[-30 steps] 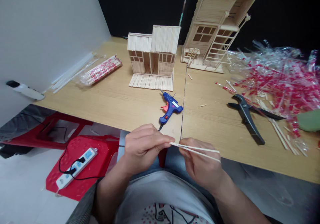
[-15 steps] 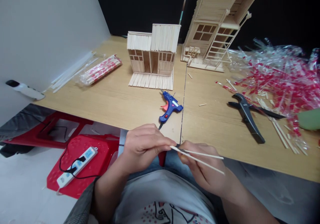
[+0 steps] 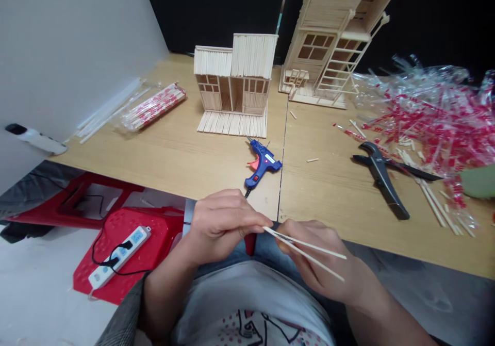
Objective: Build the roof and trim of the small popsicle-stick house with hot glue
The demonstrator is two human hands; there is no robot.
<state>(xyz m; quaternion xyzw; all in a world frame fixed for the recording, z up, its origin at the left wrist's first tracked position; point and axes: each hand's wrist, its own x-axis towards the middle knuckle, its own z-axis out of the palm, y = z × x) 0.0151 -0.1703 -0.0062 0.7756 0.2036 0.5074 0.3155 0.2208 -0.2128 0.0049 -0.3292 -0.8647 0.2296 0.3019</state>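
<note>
Two thin pale wooden sticks (image 3: pixel 315 259) are pinched at one end in my left hand (image 3: pixel 228 225), which is closed. They fan apart to the right, passing over my right hand (image 3: pixel 315 256). That hand is closed too, its fingers curled beneath the sticks. A small dark piece shows between the hands, but what my right hand grips is mostly hidden. Just beyond my hands, a blue glue gun (image 3: pixel 263 166) lies on its side on the table. Behind it stands a small house model (image 3: pixel 234 85) built of wooden sticks.
A taller stick-built house (image 3: pixel 323 47) stands at the back right. Plastic wrappers (image 3: pixel 436 109) heap beside it, near black cutters (image 3: pixel 382 178) and loose sticks (image 3: pixel 433 204). Packed sticks (image 3: pixel 157 106) lie at left. A power strip (image 3: pixel 119 257) rests on a red stool (image 3: pixel 162 243).
The free ends of the two sticks have dropped slightly. The dark piece between my hands shows less now. Both hands stay in nearly the same place.
</note>
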